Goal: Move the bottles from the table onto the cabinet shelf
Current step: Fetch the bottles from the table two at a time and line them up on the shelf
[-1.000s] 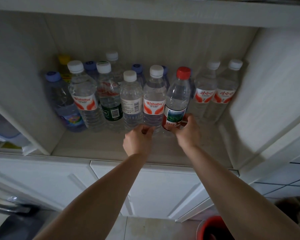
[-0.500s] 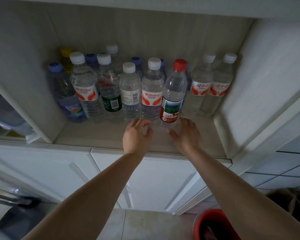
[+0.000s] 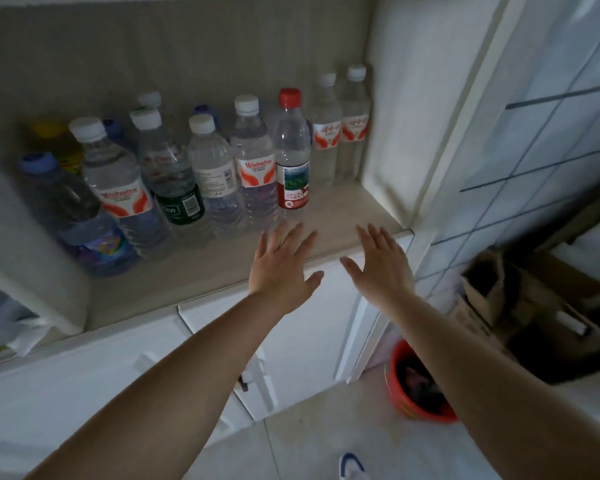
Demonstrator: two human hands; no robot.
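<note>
Bottles stand upright in a crowded group on the cabinet shelf (image 3: 343,216), filling the left and centre of the frame. At the front right of the group is the red-capped bottle (image 3: 291,150) with a red and green label; just left of it stands a white-capped Wahaha bottle (image 3: 255,161), then a smaller white-capped bottle (image 3: 212,168), a green-labelled bottle (image 3: 167,174) and another Wahaha bottle (image 3: 115,181). A blue-capped bottle (image 3: 70,209) sits at the far left, with a yellow-capped one behind it, blurred. Two white-capped bottles with red labels (image 3: 340,129) stand further back against the shelf's right wall.

Both hands are empty, palms down and fingers spread wide. The left hand (image 3: 281,265) hovers over the front edge of the shelf, its fingertips near the base of the red-capped bottle but apart from it. The right hand (image 3: 381,268) hovers beside it, over the shelf's right front corner and the white cabinet door (image 3: 305,341) below.

At lower right a red bucket (image 3: 416,386) stands on the tiled floor, near a cardboard box (image 3: 492,292).
</note>
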